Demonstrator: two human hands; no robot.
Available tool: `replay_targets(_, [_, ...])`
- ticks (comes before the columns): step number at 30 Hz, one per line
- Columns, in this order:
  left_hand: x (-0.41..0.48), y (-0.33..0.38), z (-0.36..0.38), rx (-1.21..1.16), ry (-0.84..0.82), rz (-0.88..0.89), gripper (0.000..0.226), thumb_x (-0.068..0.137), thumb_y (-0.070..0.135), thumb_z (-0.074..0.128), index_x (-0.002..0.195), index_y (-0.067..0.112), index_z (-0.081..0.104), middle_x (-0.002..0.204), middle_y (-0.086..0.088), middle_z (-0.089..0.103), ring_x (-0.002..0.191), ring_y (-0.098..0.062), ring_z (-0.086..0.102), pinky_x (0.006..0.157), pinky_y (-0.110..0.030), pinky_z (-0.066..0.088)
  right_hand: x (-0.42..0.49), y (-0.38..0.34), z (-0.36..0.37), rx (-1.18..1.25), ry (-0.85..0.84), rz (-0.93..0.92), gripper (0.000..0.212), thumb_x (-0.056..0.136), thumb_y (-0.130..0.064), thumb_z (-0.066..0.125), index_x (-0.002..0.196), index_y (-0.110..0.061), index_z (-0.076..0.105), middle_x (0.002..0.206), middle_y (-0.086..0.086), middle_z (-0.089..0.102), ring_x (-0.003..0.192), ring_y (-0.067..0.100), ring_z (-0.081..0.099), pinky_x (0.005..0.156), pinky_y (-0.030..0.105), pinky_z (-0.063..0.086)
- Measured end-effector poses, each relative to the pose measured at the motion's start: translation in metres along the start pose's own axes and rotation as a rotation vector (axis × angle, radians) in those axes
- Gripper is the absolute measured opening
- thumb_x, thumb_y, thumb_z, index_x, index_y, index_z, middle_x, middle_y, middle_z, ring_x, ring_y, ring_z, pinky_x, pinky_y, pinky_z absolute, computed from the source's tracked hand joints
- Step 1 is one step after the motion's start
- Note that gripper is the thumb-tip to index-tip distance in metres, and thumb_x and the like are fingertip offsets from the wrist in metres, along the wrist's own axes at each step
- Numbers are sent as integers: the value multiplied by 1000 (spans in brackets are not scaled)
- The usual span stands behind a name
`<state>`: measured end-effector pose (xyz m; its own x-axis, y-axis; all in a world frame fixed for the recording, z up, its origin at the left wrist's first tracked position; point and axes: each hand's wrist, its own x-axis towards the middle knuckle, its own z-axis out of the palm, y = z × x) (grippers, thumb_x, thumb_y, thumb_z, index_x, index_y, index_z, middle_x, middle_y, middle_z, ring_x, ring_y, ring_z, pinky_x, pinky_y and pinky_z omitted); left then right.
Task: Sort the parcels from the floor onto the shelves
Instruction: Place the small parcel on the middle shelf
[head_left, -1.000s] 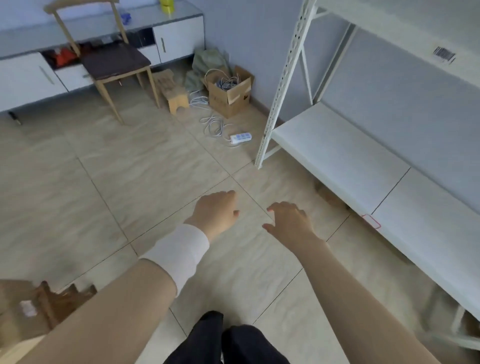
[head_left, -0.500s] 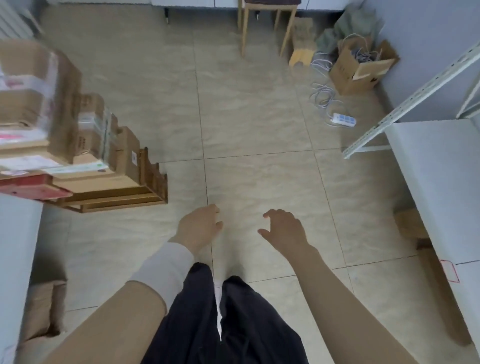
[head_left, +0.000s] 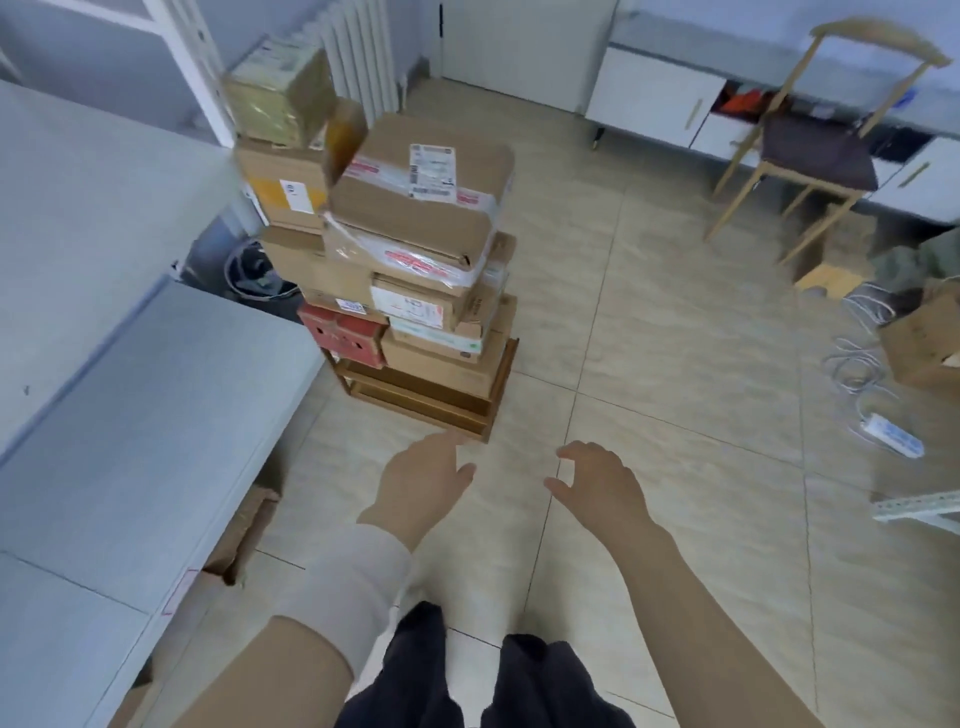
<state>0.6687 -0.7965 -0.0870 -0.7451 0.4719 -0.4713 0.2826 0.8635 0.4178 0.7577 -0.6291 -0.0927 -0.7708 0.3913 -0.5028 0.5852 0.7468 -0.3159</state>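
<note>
We hold both hands empty over the tile floor (head_left: 649, 364): left hand (head_left: 421, 483) and right hand (head_left: 597, 483) slack, gripping nothing. Parcels (head_left: 415, 234) stacked on a rack (head_left: 431, 400) at 12 o'clock. Shelf (head_left: 130, 389) at 9, radiator (head_left: 358, 57) at 11, chair (head_left: 815, 156) at 2.

soft, even indoor light, the whole view smeared by motion

the light is cool and diffuse, its source out of view, and nothing casts a hard shadow; a pale sheen lies on the floor tiles (head_left: 675, 338). the parcels (head_left: 415, 234) are blurred, their labels unreadable, and the chair (head_left: 810, 150) is blurred more. the left hand (head_left: 421, 488) and right hand (head_left: 597, 483) have soft outlines. the wide lens bends the edges of the shelf (head_left: 130, 389) and the floor lines near the borders. dark shade sits under the shelf.
</note>
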Motion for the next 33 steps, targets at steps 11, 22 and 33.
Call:
replay_targets(11, [58, -84, -136, -176, 248, -58, 35, 96, 29, 45, 130, 22, 48, 114, 2, 63, 92, -14, 59, 81, -22, 47, 79, -162, -57, 156, 130, -160, 41, 89, -35, 58, 128, -23, 52, 131, -5, 52, 122, 14, 46, 93, 26, 37])
replay_targets(22, [167, -112, -267, -329, 432, -168, 38, 93, 32, 48, 130, 25, 47, 134, 7, 53, 100, -22, 64, 93, -34, 48, 191, -262, -129, 409, 110, -230, 44, 89, -41, 57, 129, -24, 50, 134, -8, 51, 121, 15, 48, 99, 29, 37])
replay_targets(33, [259, -147, -355, -356, 604, -147, 41, 94, 29, 47, 134, 19, 42, 135, -3, 50, 117, -22, 51, 86, -29, 38, 290, -366, -152, 723, 82, -141, 50, 91, -40, 55, 134, -16, 47, 131, -1, 54, 119, 17, 50, 89, 25, 35])
